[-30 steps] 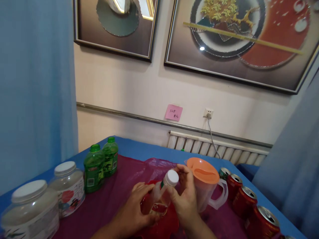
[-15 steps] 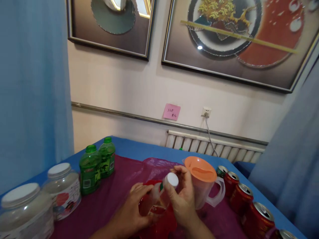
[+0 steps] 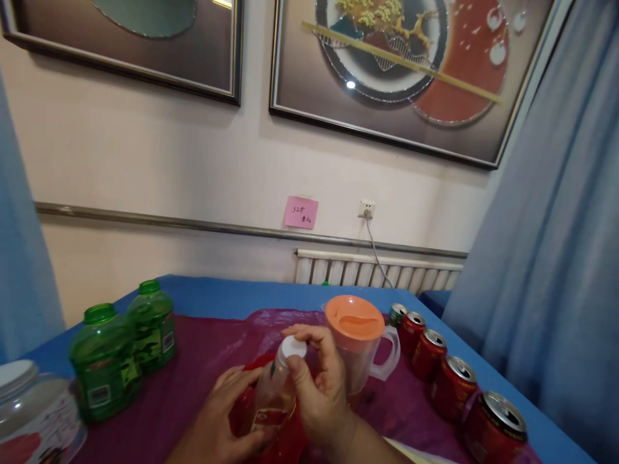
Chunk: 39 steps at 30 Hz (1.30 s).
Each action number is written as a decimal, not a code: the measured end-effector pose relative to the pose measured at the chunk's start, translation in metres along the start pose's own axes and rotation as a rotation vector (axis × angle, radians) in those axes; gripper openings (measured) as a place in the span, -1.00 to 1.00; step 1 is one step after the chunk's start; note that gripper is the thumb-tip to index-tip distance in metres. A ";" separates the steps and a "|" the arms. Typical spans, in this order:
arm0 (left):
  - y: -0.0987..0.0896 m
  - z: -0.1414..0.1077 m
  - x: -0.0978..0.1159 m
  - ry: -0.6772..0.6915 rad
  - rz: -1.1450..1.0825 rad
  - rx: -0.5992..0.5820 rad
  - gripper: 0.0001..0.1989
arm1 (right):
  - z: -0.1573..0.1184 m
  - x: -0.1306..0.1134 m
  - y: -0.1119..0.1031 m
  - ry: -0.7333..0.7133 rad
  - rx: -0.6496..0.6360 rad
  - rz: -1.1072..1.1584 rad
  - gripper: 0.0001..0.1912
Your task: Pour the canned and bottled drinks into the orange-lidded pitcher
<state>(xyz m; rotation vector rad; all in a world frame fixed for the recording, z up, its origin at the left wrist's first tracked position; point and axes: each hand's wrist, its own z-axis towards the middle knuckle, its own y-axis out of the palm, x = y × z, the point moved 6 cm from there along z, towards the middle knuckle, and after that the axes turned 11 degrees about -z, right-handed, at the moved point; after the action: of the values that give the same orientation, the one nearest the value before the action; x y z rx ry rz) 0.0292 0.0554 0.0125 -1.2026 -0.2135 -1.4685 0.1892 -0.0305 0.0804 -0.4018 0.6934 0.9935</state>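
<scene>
A clear bottle [image 3: 271,396] with a red-and-white label tilts slightly to the right at the bottom centre. My left hand [image 3: 217,415] wraps round its lower body from the left. The fingers and thumb of my right hand [image 3: 323,393] grip the white cap [image 3: 294,347] on its top. Beneath the bottle is a red container [image 3: 285,444], mostly hidden by my hands. Just beyond my right hand stands a clear pitcher [image 3: 356,370] with an orange lid [image 3: 354,316].
Green plastic bottles [image 3: 104,361] and a white-lidded jar [image 3: 36,412] stand at the left. A row of drink cans [image 3: 452,386] lines the right side. Purple plastic sheeting [image 3: 193,341] lies over the blue table cover [image 3: 217,293]. A radiator [image 3: 377,269] runs along the wall.
The view has turned to the right, so the table items appear farther left. Both hands stay on the bottle and cap, and more of the bottle's body shows between them.
</scene>
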 end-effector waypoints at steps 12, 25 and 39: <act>-0.001 0.006 -0.016 0.026 0.012 -0.069 -0.28 | 0.013 -0.015 -0.003 0.155 -0.051 -0.382 -0.52; 0.005 0.006 -0.006 -0.119 -0.441 -0.158 -0.29 | 0.028 -0.053 -0.060 0.316 0.001 -0.193 -0.62; -0.014 0.016 -0.014 -0.093 -0.212 0.185 -0.45 | 0.060 -0.048 -0.259 0.452 0.119 -1.212 -0.61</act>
<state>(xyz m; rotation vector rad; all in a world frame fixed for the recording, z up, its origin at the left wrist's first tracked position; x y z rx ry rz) 0.0232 0.0802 0.0159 -1.1246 -0.5430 -1.5384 0.4165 -0.1540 0.1571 -0.8136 0.7320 -0.2985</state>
